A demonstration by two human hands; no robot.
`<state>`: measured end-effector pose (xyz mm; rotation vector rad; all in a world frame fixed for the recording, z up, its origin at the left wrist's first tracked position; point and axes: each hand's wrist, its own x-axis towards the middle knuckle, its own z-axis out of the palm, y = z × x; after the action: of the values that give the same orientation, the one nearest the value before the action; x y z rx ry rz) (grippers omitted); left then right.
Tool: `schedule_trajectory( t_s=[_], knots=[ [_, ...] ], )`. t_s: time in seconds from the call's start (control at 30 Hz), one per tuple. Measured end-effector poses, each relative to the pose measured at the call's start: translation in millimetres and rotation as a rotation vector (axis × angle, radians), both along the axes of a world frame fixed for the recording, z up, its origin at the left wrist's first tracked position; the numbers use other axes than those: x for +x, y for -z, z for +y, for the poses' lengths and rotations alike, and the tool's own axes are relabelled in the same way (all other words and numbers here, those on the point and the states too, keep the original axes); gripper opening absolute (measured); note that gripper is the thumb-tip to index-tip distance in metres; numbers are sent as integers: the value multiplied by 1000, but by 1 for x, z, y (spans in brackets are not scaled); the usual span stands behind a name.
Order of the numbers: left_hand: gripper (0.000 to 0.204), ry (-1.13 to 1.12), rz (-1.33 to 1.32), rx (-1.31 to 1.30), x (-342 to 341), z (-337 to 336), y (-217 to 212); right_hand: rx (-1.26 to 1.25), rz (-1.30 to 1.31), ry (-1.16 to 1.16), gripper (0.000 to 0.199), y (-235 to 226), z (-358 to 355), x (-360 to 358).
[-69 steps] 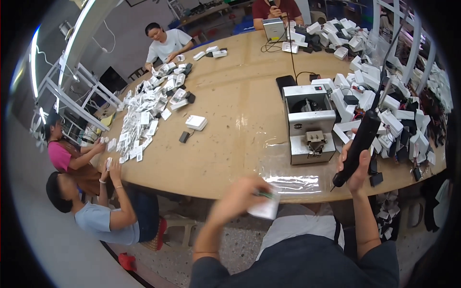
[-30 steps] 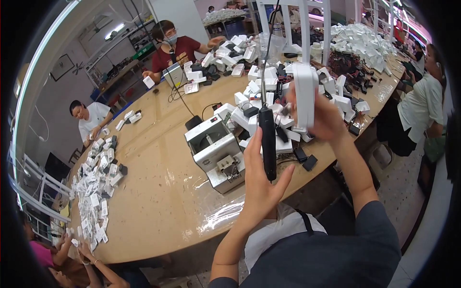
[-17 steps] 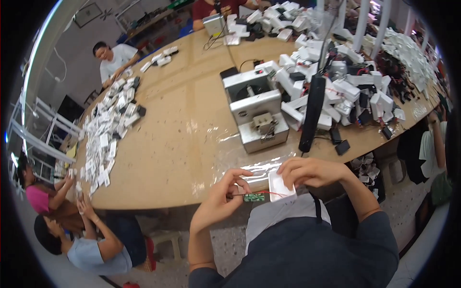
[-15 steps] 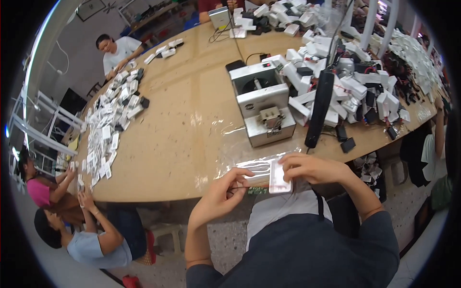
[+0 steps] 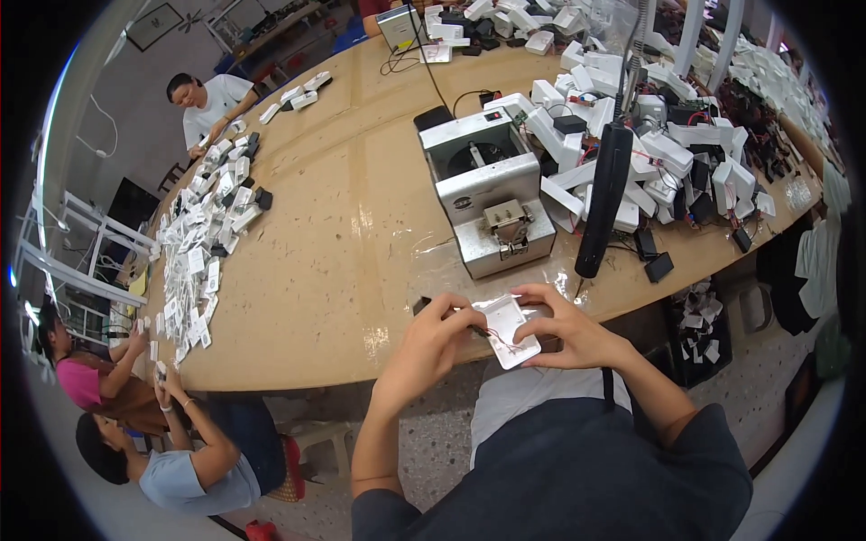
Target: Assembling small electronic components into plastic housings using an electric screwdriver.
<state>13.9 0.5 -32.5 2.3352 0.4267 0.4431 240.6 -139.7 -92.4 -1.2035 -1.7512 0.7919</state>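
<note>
Just over the table's near edge, my right hand (image 5: 575,334) grips a shallow white plastic casing (image 5: 508,317) by its right side, thumb over the rim and fingers beneath. The casing is tilted, its hollow inside facing up. Thin reddish wires (image 5: 502,340) run into it from the left. At its left rim, my left hand (image 5: 426,347) is closed, with a small dark part (image 5: 479,331) at its fingertips, partly hidden by the fingers. A black piece (image 5: 421,305) shows beyond the left knuckles. Ahead stands a metal box-shaped machine (image 5: 492,198).
A black handheld tool (image 5: 604,203) hangs on a coiled cord right of the machine. White casings and black parts (image 5: 663,162) are heaped at the right. More white pieces (image 5: 194,248) line the table's (image 5: 307,243) left side, where several people sit working. A bin (image 5: 699,329) stands below right.
The white casing has turned from its flat outer face to its hollow inside. My left hand has come in to its rim. The green circuit board that showed below the wires no longer shows plainly.
</note>
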Motion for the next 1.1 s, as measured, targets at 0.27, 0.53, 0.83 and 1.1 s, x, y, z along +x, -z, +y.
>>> schedule_trajectory(
  t_s=[0.27, 0.53, 0.83, 1.1],
  knots=[
    [21, 26, -60, -109, 24, 0, -4, 58, -180, -36, 41, -12, 8, 8],
    [20, -289, -177, -393, 35, -9, 12, 12, -143, -71, 47, -10, 10, 10],
    [19, -80, -84, 140, 36, -28, 23, 47, -172, -54, 53, -11, 10, 9],
    [23, -148, -8, 233, 33, -30, 23, -6, -193, -1, 52, -12, 10, 6]
  ],
)
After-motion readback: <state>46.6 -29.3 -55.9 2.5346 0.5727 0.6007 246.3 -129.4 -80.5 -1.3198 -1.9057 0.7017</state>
